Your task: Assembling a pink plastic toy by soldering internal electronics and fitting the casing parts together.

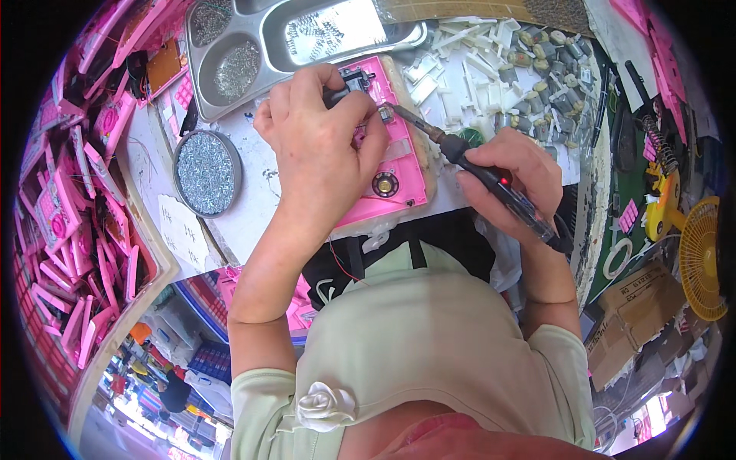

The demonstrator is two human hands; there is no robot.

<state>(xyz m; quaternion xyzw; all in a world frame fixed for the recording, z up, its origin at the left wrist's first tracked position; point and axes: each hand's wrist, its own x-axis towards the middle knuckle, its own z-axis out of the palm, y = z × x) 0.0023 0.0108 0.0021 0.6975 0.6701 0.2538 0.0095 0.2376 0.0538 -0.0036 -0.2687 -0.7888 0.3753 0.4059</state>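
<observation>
The right hand (517, 178) wraps a soldering iron (481, 172) while the left hand (318, 130) (half-curled) pinches a dark part (335, 96).

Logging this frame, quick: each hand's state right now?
Left hand: curled over a dark part on the pink casing; whether its grip is closed can't be told.
Right hand: closed, holding the black pen-shaped tool.

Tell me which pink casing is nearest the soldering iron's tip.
The pink casing under the left hand, with the round black-rimmed disc; the iron's tip reaches over it, while the heaped pink casings lie off to the left.
</observation>
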